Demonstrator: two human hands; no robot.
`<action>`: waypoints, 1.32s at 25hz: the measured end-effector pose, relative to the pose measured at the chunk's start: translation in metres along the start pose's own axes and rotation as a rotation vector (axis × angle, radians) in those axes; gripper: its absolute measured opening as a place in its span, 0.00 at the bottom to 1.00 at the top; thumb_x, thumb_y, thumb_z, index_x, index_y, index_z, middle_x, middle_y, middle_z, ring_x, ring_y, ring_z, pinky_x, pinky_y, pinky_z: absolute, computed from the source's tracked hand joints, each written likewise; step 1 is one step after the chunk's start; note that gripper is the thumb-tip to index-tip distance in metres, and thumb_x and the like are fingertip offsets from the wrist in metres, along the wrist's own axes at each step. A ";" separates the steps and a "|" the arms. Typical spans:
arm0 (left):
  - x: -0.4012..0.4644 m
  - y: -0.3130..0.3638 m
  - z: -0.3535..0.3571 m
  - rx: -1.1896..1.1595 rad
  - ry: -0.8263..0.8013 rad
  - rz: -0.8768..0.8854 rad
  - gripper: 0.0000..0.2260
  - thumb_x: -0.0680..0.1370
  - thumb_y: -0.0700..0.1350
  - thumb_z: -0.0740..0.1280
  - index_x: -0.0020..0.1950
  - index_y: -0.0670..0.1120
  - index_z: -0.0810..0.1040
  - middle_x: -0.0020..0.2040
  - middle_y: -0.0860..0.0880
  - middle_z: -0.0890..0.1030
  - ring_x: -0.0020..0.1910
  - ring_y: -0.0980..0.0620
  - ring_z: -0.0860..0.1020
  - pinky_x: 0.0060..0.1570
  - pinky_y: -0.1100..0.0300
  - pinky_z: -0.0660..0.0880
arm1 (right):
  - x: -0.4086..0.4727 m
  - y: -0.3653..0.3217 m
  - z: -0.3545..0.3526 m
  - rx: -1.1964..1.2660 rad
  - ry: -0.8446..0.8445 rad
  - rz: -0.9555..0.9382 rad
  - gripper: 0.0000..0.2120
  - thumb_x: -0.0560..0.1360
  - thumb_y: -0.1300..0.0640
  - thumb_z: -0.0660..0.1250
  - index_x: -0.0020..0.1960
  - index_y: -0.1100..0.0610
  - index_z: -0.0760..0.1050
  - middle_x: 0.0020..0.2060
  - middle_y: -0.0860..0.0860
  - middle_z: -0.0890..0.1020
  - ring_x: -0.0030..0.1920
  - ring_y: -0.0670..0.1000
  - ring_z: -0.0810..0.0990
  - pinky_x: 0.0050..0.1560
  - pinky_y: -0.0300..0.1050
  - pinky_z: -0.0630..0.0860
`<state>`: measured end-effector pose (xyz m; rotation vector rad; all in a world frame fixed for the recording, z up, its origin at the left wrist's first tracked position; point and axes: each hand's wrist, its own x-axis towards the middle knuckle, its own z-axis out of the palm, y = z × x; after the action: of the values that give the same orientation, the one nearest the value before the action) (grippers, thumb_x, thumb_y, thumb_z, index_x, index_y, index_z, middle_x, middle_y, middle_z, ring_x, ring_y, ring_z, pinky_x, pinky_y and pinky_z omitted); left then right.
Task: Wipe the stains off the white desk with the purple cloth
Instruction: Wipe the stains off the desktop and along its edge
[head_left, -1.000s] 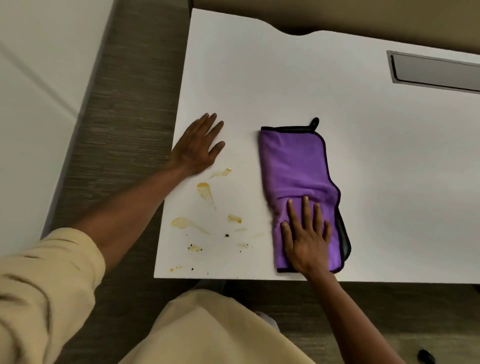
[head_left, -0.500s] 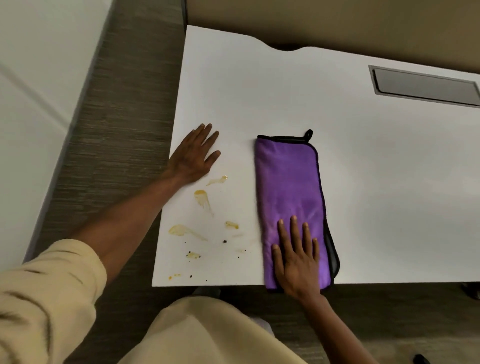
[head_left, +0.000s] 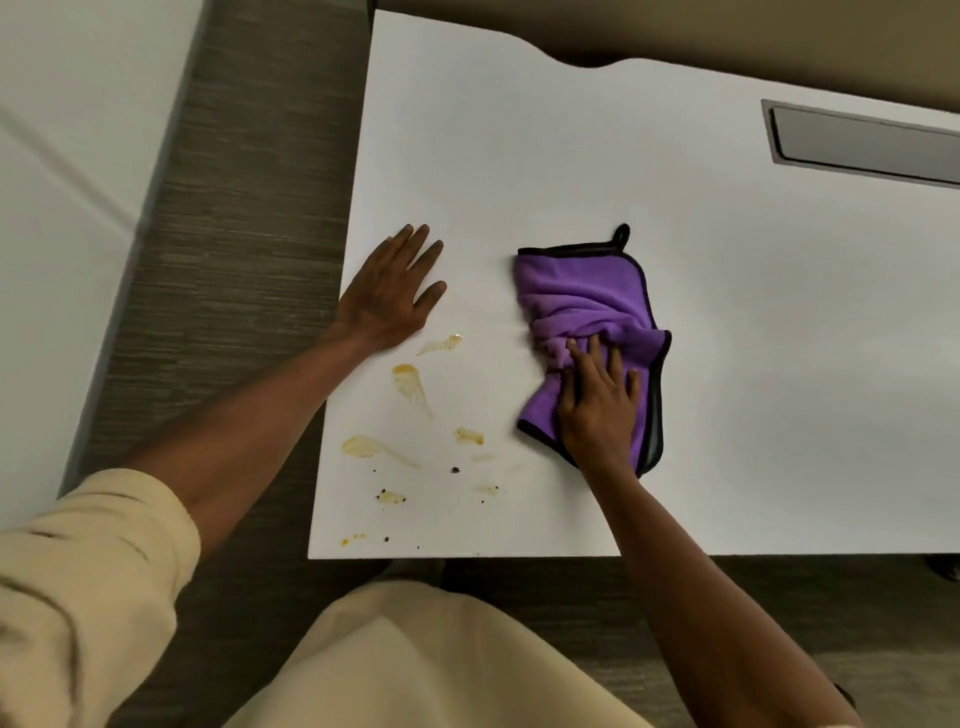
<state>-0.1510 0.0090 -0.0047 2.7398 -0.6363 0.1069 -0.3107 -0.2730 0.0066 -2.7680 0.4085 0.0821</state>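
Cloth bunched on the stained counter

Right hand (head_left: 597, 402) gripped the purple cloth (head_left: 587, 301) at centre frame; left hand (head_left: 387, 296) lay flat, fingers straight, above yellow stains (head_left: 410, 384) on the counter (head_left: 727, 364).

Right hand gathers the purple cloth beside the stained patch of desk

The right hand (head_left: 597, 410) lies on the near half of the purple cloth (head_left: 587, 296), its fingers (head_left: 589, 353) curled into the fabric so that it bunches in folds just beyond the grip; the cloth's black-edged far end and small hanging loop (head_left: 622, 235) lie past the fingertips. Left of the grip, apart from the cloth, yellow-brown stains (head_left: 410, 382) and dark crumbs spread over the white desk (head_left: 675, 130) toward its near left corner. Further left and beyond the stains, the left hand (head_left: 392, 296) rests flat on the desk, fingers straight. Far right of the grip, a grey recessed panel (head_left: 862, 143) sits in the desk top.
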 end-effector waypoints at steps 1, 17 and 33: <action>0.000 0.000 -0.001 -0.005 0.004 -0.001 0.26 0.85 0.55 0.58 0.81 0.45 0.65 0.82 0.43 0.63 0.82 0.43 0.60 0.81 0.48 0.56 | -0.002 0.000 -0.001 0.044 0.015 -0.020 0.24 0.84 0.46 0.52 0.79 0.47 0.68 0.81 0.51 0.66 0.84 0.56 0.59 0.83 0.64 0.52; 0.000 0.000 0.002 0.018 0.007 0.005 0.26 0.85 0.56 0.58 0.81 0.46 0.65 0.82 0.43 0.63 0.82 0.43 0.60 0.80 0.47 0.57 | -0.006 -0.008 0.006 0.026 0.059 -0.243 0.25 0.84 0.43 0.54 0.79 0.47 0.69 0.78 0.50 0.71 0.81 0.56 0.64 0.81 0.66 0.58; -0.002 -0.001 0.005 0.011 0.094 0.023 0.25 0.84 0.55 0.59 0.79 0.45 0.68 0.80 0.41 0.66 0.80 0.41 0.64 0.79 0.46 0.61 | -0.084 0.017 0.008 -0.028 -0.039 -0.344 0.26 0.84 0.42 0.55 0.81 0.43 0.64 0.81 0.48 0.64 0.83 0.57 0.58 0.82 0.66 0.52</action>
<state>-0.1519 0.0091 -0.0097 2.7199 -0.6426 0.2439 -0.3960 -0.2631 0.0027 -2.8139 -0.0825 0.0580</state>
